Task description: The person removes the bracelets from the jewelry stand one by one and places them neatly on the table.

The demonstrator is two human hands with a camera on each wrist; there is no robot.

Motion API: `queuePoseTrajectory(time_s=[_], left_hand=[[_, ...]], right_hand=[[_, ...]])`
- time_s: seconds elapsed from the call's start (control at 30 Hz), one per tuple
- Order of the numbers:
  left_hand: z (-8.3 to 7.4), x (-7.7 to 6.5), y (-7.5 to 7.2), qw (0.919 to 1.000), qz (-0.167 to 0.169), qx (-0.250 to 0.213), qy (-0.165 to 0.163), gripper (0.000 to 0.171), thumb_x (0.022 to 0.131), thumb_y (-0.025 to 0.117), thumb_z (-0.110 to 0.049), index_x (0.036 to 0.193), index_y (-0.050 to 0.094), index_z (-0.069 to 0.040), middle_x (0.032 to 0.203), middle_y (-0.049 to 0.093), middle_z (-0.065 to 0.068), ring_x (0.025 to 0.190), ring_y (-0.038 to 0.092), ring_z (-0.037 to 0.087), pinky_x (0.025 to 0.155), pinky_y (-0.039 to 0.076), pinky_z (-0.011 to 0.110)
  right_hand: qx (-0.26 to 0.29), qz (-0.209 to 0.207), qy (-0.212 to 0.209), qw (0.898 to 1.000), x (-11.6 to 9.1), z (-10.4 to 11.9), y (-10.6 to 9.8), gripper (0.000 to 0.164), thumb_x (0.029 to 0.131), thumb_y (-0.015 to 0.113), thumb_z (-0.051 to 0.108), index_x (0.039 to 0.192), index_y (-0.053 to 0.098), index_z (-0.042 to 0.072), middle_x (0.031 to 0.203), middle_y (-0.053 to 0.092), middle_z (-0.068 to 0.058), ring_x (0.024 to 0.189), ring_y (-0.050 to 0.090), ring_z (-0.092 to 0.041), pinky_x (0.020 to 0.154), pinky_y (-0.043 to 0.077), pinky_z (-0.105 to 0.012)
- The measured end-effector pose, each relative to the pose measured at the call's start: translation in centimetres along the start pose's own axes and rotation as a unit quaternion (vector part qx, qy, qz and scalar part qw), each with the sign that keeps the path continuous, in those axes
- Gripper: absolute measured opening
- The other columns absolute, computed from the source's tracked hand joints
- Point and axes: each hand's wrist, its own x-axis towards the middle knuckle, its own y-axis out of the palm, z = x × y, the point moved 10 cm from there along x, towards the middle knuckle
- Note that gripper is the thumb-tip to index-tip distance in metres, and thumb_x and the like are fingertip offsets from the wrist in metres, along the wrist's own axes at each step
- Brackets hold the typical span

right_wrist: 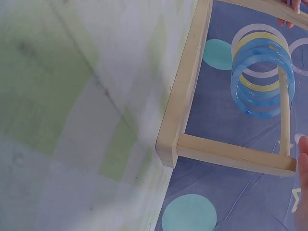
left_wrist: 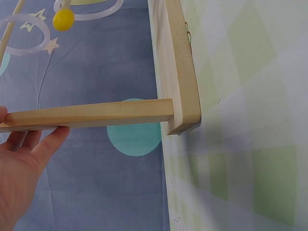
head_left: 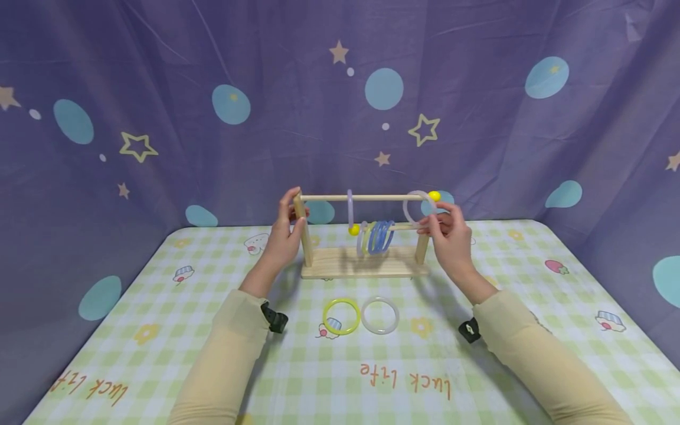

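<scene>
A wooden rack stands on the table with two rods, each tipped with a yellow ball. My left hand grips the top of its left post. At the far end of the upper rod, my right hand pinches a pale lilac bangle. It overlaps the rod beside the ball; I cannot tell whether it is threaded on. Another lilac bangle hangs farther left on that rod. Several blue, yellow and whitish bangles hang together on the lower rod.
In front of the rack, a yellow-green bangle and a clear whitish bangle lie flat side by side. A checked cloth covers the table. Behind it hangs a purple curtain with stars and blue ovals.
</scene>
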Motion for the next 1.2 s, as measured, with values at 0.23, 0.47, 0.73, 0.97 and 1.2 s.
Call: queuePoseTrajectory(time_s=[0.23,0.47,0.73,0.97,1.2], left_hand=[[0.0,0.0,0.0,1.0000,0.001,0.000,0.001,0.050,0.100,0.042,0.006,0.145,0.023,-0.007,0.118,0.054,0.032,0.111,0.053,0.044,0.093,0.045,0.054],[-0.1,0.0,0.0,1.0000,0.002,-0.003,-0.001,0.050,0.101,0.041,0.006,0.145,0.022,-0.006,0.118,0.053,0.032,0.112,0.053,0.043,0.094,0.045,0.053],[-0.1,0.0,0.0,1.0000,0.000,0.000,0.009,0.050,0.100,0.041,0.006,0.145,0.022,-0.005,0.117,0.054,0.032,0.111,0.053,0.044,0.093,0.044,0.054],[-0.2,0.0,0.0,0.9999,0.000,-0.002,0.016,0.050,0.100,0.041,0.007,0.145,0.022,-0.005,0.117,0.053,0.035,0.111,0.052,0.048,0.093,0.044,0.055],[-0.1,-0.1,0.0,0.9999,0.002,0.003,0.010,0.049,0.101,0.040,0.005,0.145,0.021,-0.005,0.118,0.053,0.033,0.112,0.052,0.045,0.093,0.044,0.055]], right_hand=[[0.009,-0.034,0.000,0.999,0.2,-0.5,-1.2,0.025,0.095,0.048,-0.010,0.117,0.043,-0.021,0.085,0.061,-0.037,0.064,0.068,-0.015,0.064,0.056,-0.026],[0.006,-0.060,0.013,0.998,0.4,-3.5,-2.8,0.024,0.096,0.050,-0.006,0.118,0.046,-0.014,0.087,0.063,-0.032,0.064,0.067,-0.007,0.063,0.054,-0.018],[-0.008,-0.060,0.013,0.998,0.1,-3.7,-4.3,0.024,0.097,0.053,-0.002,0.118,0.047,-0.012,0.086,0.066,-0.026,0.064,0.067,-0.005,0.057,0.053,-0.019],[-0.032,-0.044,0.013,0.998,-0.3,-3.2,-5.8,0.028,0.097,0.051,-0.002,0.122,0.045,-0.013,0.087,0.064,-0.029,0.065,0.066,-0.004,0.061,0.054,-0.018],[-0.071,-0.024,-0.006,0.997,-1.0,-1.7,-7.3,0.027,0.098,0.051,-0.002,0.122,0.046,-0.012,0.085,0.066,-0.018,0.066,0.066,-0.003,0.065,0.053,-0.017]])
